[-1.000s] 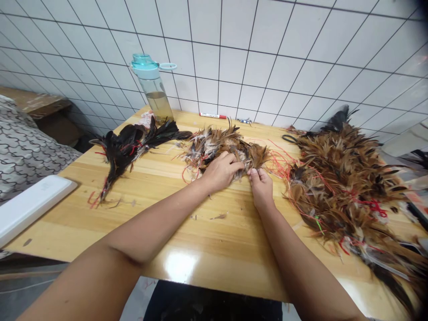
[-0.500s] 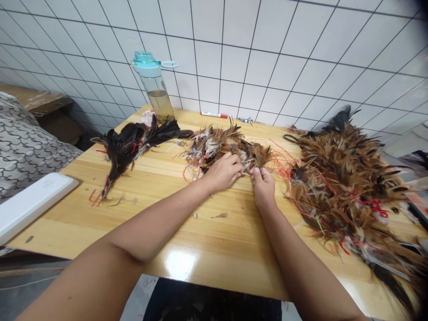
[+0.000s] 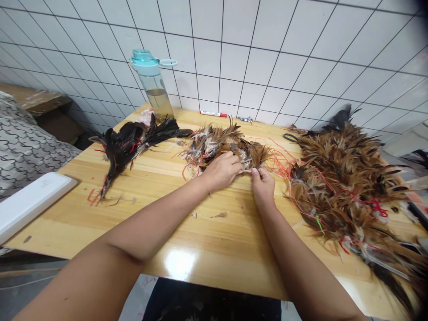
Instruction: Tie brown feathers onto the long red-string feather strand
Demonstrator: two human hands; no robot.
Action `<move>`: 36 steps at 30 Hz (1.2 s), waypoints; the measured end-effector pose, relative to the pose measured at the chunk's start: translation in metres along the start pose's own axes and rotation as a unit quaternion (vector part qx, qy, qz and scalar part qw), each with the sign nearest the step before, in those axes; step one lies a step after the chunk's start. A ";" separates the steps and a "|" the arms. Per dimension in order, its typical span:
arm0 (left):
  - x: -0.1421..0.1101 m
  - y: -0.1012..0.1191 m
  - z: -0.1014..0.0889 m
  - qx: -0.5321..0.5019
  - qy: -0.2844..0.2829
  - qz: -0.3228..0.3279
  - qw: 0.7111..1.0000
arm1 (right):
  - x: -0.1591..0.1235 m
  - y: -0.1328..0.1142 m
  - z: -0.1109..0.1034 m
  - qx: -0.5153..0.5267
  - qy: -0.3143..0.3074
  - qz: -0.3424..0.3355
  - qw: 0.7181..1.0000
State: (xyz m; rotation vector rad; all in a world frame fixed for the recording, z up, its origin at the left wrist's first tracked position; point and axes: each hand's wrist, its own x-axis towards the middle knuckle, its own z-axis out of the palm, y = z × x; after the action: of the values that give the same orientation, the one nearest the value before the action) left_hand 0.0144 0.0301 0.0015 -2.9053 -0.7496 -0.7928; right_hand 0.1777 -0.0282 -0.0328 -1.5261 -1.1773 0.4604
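A loose heap of brown and whitish feathers (image 3: 214, 138) lies mid-table, with thin red strings among it. My left hand (image 3: 223, 170) is closed at the heap's near edge, its fingertips partly hidden. Close on its right, my right hand (image 3: 263, 183) is closed in a pinch, thumb against the fingers. A thin pale strand, which looks like a feather quill, spans the small gap between the two hands. Red strings (image 3: 281, 162) trail from the heap toward a large pile of brown feathers (image 3: 347, 165) on the right.
Black feathers (image 3: 123, 142) tied with red string lie at the left. Behind them stands a water bottle (image 3: 157, 89) with a turquoise lid. A red-and-white marker (image 3: 213, 114) rests near the tiled wall (image 3: 240, 58). A white box-like object (image 3: 36, 203) sits on the left edge.
A little more of the pale strand shows between my hands, which have barely shifted. The feather piles stay where they were; the camera view has moved slightly.
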 end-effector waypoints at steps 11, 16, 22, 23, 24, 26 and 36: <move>0.000 0.000 -0.005 0.047 0.004 0.020 0.999 | 0.001 -0.001 0.000 -0.046 -0.040 -0.034 0.998; 0.000 -0.002 -0.001 0.044 0.011 0.032 0.998 | 0.001 0.002 0.001 -0.077 -0.077 -0.049 0.993; 0.000 -0.001 0.000 0.024 0.035 0.037 0.998 | 0.001 -0.002 0.001 -0.109 -0.122 -0.077 0.983; 0.000 -0.001 -0.002 0.016 0.052 0.027 0.998 | 0.001 -0.002 0.001 -0.096 -0.117 -0.069 0.986; 0.000 0.000 -0.004 0.010 0.074 0.011 0.997 | 0.002 -0.001 0.000 -0.077 -0.109 -0.058 0.989; 0.000 0.000 -0.008 0.006 0.119 -0.030 0.992 | 0.002 0.000 0.000 -0.032 -0.088 -0.027 0.995; 0.000 0.005 -0.012 0.037 -0.070 -0.060 0.995 | 0.002 -0.003 -0.001 0.057 -0.029 0.029 0.998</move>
State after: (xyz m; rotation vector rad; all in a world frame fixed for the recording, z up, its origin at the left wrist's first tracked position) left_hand 0.0115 0.0234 0.0119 -2.8957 -0.9519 -0.5616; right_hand 0.1781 -0.0277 -0.0289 -1.4608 -1.1341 0.6051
